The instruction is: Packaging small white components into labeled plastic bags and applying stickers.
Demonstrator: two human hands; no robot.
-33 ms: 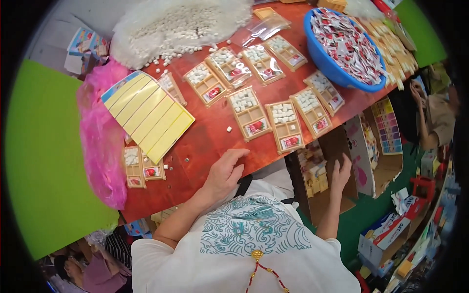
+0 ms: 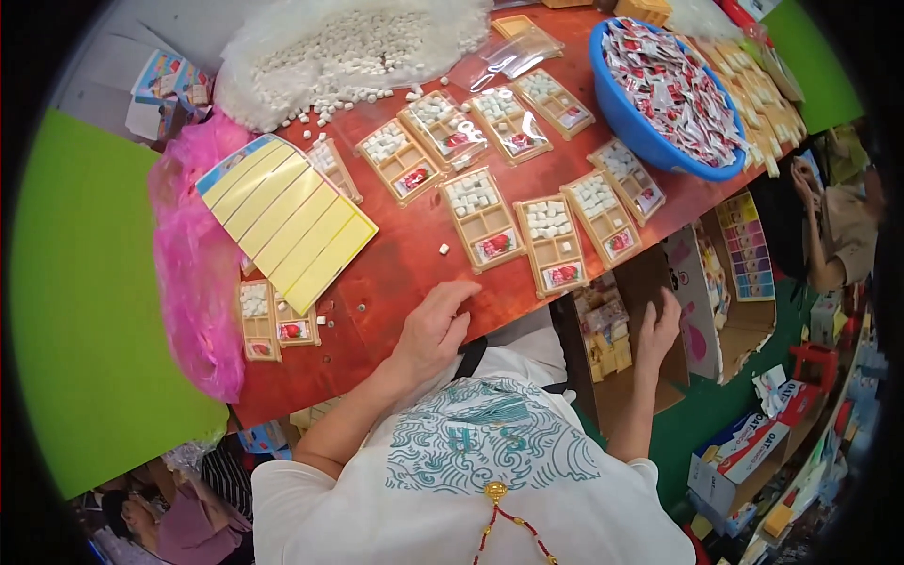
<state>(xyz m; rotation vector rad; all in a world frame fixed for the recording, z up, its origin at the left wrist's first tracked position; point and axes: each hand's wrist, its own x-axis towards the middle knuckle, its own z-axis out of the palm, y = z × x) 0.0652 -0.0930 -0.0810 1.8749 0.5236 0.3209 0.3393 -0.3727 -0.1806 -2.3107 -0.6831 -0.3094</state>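
Observation:
My left hand [image 2: 435,330] rests at the near edge of the red table [image 2: 405,264], thumb apart from the fingers, holding nothing. Out past the table edge, my right hand [image 2: 656,334] hangs over an open cardboard box [image 2: 650,377], fingers stretched and empty. Nearest my hands are tan compartment trays, among them one tray [image 2: 551,245] and another tray [image 2: 483,218]. They hold white cube-like pieces and a small packet with a strawberry picture. A single white piece [image 2: 443,250] lies loose beyond my left hand.
A blue basin [image 2: 603,94] heaped with small packets stands at the far right. A clear bag [image 2: 245,85] of white pieces spills at the back. Yellow-striped card sheets [image 2: 292,221] cover trays at left, beside pink plastic [image 2: 193,264]. Another person [image 2: 847,221] sits at right.
Very little differs. The fingers of my right hand have risen slightly above the box, while my left hand keeps its place at the table edge.

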